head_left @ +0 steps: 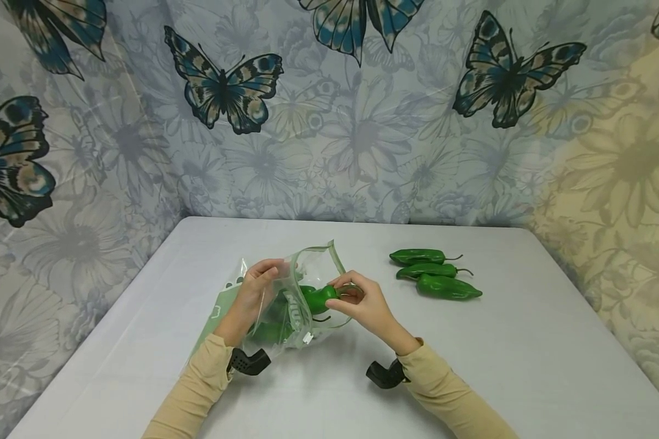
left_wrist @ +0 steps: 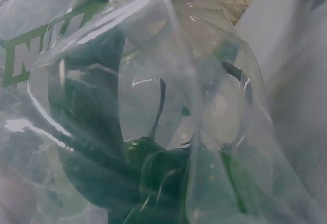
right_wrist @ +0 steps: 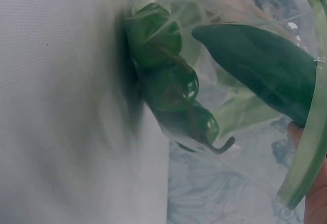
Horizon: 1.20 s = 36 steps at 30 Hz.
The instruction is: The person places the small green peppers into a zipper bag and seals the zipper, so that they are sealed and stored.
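Note:
A clear zip bag (head_left: 293, 305) with a green-edged mouth stands tilted on the table, its opening toward the right. My left hand (head_left: 255, 286) grips the bag's side near the rim. At the mouth, my right hand (head_left: 365, 302) pinches a green chili pepper (head_left: 321, 299) by its stem end. In the right wrist view this pepper (right_wrist: 260, 68) points tip-first into the bag, above several other peppers (right_wrist: 166, 83) lying at the bottom. Through the plastic, the left wrist view shows those peppers (left_wrist: 163, 175) with stems upward, and part of green lettering.
Three more green peppers (head_left: 439, 272) lie in a group on the white table (head_left: 505, 341), right of the bag. Behind the table hangs a butterfly-patterned cloth (head_left: 362, 140). Black wrist cameras (head_left: 384, 374) sit below both hands.

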Available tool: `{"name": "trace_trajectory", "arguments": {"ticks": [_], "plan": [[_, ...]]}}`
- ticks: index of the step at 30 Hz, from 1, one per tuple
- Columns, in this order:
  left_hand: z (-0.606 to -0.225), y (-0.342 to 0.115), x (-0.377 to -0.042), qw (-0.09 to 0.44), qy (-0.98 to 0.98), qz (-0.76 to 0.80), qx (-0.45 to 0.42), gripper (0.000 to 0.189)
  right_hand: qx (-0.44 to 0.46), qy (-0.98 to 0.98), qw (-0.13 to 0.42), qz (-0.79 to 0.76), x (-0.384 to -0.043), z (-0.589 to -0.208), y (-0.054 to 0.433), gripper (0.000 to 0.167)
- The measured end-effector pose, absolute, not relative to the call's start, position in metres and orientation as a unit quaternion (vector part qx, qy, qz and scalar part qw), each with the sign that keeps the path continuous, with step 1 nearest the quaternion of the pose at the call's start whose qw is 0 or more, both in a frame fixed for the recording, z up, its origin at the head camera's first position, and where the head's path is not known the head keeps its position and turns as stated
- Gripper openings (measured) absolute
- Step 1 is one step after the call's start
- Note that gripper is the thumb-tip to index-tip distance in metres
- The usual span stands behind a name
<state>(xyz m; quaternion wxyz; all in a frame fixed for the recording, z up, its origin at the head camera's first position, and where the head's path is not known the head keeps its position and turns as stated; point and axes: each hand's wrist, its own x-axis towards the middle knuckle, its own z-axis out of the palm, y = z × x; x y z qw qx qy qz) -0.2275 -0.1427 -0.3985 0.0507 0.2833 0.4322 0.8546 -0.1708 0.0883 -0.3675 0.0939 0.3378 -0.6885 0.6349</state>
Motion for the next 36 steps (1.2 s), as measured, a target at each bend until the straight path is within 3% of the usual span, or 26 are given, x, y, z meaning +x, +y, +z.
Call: {"name": "trace_trajectory", "arguments": {"ticks": [36], "plan": [[-0.3995,-0.1422,-0.2265,0.044,0.443,0.850,0.282,0.012,0.336,-0.722,0.058,0.602,-0.1665,-0.3682,0.0812,0.030]]}}
